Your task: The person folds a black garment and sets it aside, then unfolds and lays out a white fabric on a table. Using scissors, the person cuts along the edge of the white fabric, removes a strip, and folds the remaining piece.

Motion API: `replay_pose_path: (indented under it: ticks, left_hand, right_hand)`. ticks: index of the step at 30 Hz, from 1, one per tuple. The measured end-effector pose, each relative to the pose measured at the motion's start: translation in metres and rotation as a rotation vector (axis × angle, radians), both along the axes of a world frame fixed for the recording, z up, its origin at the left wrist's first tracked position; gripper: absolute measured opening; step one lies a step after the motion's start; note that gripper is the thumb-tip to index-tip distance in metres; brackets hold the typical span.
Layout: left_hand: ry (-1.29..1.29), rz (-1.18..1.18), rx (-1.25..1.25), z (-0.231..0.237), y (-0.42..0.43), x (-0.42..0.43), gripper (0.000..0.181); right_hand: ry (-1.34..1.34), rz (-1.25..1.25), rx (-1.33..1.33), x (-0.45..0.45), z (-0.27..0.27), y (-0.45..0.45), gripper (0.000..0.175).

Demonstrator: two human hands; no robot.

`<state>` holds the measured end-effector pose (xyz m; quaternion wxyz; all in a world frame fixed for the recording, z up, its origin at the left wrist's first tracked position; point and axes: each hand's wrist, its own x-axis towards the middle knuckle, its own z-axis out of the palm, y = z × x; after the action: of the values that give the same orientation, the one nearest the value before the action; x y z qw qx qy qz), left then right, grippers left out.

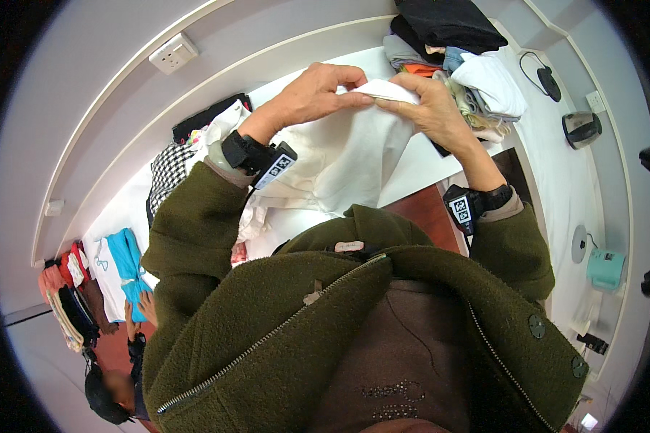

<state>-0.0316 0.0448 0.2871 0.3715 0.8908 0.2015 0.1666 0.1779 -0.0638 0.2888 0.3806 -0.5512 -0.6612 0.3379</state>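
Note:
A white cloth garment (352,162) hangs from both hands over the white table (411,168), its lower part resting in loose folds near my coat. My left hand (325,94) pinches the garment's upper edge between thumb and fingers. Just to the right, my right hand (430,105) grips the same edge, with a short folded strip of fabric showing between the two hands. What kind of garment it is cannot be told. Each wrist carries a black strapped device with a printed code.
Folded clothes (466,70) are stacked at the back right. A black-and-white checked garment (170,165) lies left. At far left a person (122,387) touches a blue-and-white garment (127,260). On the right counter stand a glass kettle (580,130) and a mint-green appliance (606,269).

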Motion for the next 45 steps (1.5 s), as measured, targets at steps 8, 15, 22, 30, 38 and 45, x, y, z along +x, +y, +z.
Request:
replay_pose_path:
  ticks: [8, 15, 22, 30, 38, 45]
  left_hand:
    - [-0.431, -0.178, -0.724, 0.024, 0.019, -0.015, 0.024]
    - [-0.542, -0.2, -0.837, 0.044, 0.034, -0.04, 0.026]
    - [0.022, 0.014, -0.164, 0.061, 0.036, -0.064, 0.019]
    - [0.578, -0.304, 0.223, 0.054, 0.002, -0.093, 0.022]
    - [0.976, -0.447, 0.678, -0.027, -0.043, -0.112, 0.011]
    - [0.854, -0.081, 0.818, -0.022, 0.002, -0.135, 0.019]
  right_hand:
    - [-0.121, 0.05, -0.174, 0.048, -0.022, -0.021, 0.034]
    - [-0.033, -0.161, -0.099, 0.091, -0.014, -0.036, 0.023]
    - [-0.04, -0.232, -0.072, 0.11, 0.025, -0.048, 0.017]
    - [-0.517, 0.154, -0.348, 0.122, 0.042, -0.082, 0.027]
    - [-1.286, 0.199, -0.391, 0.15, -0.08, -0.116, 0.024]
    - [-1.372, -0.002, -0.491, 0.154, -0.109, -0.129, 0.01]
